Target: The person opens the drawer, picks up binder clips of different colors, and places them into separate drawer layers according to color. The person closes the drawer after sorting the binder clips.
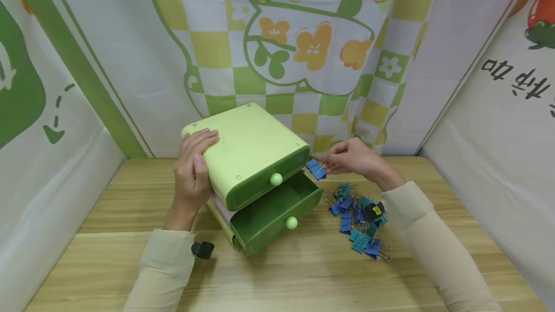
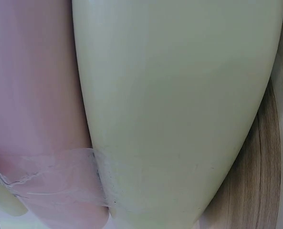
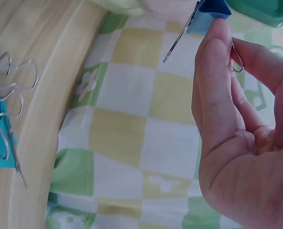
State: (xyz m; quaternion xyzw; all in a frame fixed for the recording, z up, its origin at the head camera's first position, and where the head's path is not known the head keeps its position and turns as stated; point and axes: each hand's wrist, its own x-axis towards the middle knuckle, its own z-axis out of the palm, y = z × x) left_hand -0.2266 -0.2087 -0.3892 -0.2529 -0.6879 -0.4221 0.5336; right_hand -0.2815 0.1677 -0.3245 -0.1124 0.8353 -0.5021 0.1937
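A stack of small drawer units [image 1: 256, 143] stands turned on the table, its light green top tier over a pink one. One drawer [image 1: 277, 211] below the top tier is pulled out, dark green inside with a round knob. My left hand [image 1: 191, 172] rests on the stack's upper left edge, fingers flat over the top and thumb against the side. In the left wrist view the pink tier [image 2: 31, 95] and a pale green tier [image 2: 174, 114] are joined by clear tape. My right hand [image 1: 353, 158] pinches a blue binder clip [image 1: 316, 169] by its wire handle, just right of the top drawer.
A loose pile of blue and teal binder clips [image 1: 360, 240] lies on the wooden table [image 1: 295, 278] right of the stack, partly under the right wrist and its black camera [image 1: 375, 210]. A patterned curtain [image 1: 212, 49] hangs behind the table, with white side walls left and right.
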